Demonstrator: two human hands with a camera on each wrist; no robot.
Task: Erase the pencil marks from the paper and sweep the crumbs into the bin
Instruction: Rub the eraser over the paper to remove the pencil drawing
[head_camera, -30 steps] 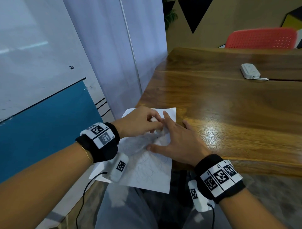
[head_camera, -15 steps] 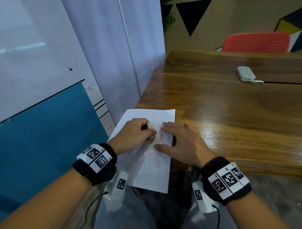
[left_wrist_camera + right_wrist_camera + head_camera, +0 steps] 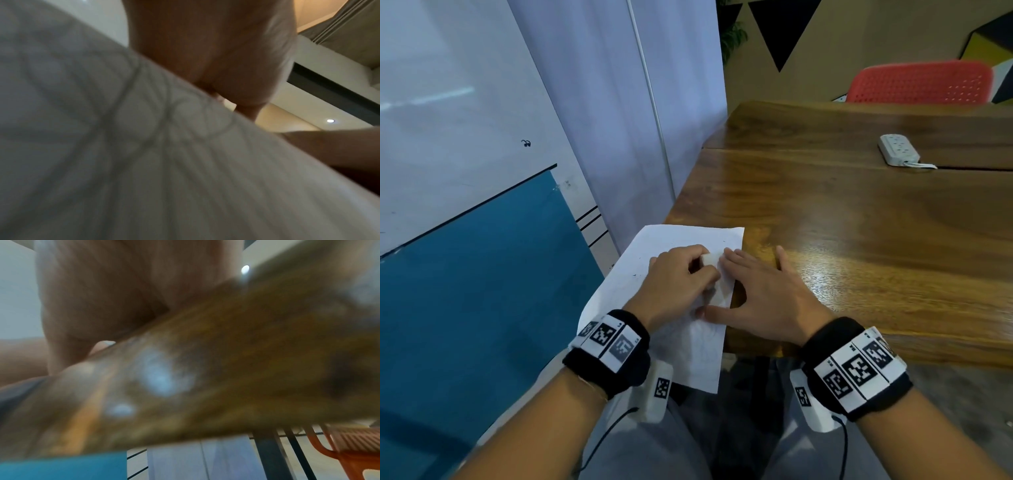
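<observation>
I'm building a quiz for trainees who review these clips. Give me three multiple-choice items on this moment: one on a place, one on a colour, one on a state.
1. Where does the paper lie?
A. at the table's near left corner, hanging over the edge
B. in the middle of the table
C. on the red chair

2. What colour is the eraser?
A. pink
B. white
C. black

3. What is the right hand doing?
A. gripping a pencil
B. lifted clear of the table
C. resting flat, fingers spread, on paper and table

Key:
1 A: the paper overhangs the corner of the table toward the person.
2 B: the eraser pinched by the left hand is white.
3 C: the right hand lies flat across the paper's right edge.
</observation>
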